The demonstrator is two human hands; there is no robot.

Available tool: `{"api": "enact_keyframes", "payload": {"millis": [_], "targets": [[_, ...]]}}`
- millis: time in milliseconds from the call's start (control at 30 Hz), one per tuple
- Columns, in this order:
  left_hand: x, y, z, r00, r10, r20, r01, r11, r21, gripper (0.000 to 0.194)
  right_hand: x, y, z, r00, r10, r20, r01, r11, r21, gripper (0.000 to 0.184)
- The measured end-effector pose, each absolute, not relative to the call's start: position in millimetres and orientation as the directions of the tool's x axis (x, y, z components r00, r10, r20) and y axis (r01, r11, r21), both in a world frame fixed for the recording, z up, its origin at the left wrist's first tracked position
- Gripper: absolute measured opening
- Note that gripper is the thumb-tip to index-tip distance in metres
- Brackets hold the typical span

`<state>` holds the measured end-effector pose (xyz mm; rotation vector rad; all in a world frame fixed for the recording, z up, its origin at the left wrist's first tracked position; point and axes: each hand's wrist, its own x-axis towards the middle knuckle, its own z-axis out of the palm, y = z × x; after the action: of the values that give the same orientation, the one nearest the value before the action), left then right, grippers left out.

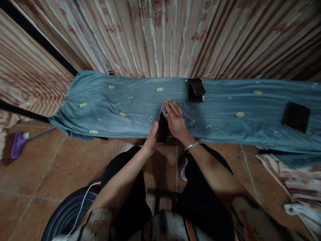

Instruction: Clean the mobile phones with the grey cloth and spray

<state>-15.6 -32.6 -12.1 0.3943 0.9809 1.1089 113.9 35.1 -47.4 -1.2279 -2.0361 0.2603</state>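
Observation:
My left hand (150,138) grips a black wallet-like case (163,130) by its near left side, with the thumb along the edge. The case is tilted over the front edge of the cloth-covered surface. My right hand (177,121) is closed over the far end of the case, its fingers stretched close together. A pale edge shows beside the right fingertips; I cannot tell whether it belongs to the case. Just right of that hand lies a clear patterned strip (188,118). Beyond it sits a small stack of dark cases (194,91).
A teal cloth (135,113) covers the long narrow surface. Another black case (296,117) lies at its right end. Striped curtains (160,40) hang behind. On the tiled floor are a purple broom head (18,144) and a black ribbed round object (67,214) with a white cable.

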Motion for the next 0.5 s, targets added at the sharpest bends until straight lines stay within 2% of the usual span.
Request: {"api": "enact_keyframes", "payload": {"millis": [267, 500], "targets": [[-24, -29, -13, 0.118, 0.895, -0.430, -0.581, 0.413, 0.702, 0.052, 118, 41, -53, -0.244, 0.841, 0.483, 0.677, 0.505, -0.536, 0.052], [-27, -26, -7, 0.100, 0.906, -0.411, -0.628, 0.378, 0.680, 0.054, 114, 42, -59, -0.152, 0.880, 0.449, 0.636, 0.435, -0.638, 0.050]]}}
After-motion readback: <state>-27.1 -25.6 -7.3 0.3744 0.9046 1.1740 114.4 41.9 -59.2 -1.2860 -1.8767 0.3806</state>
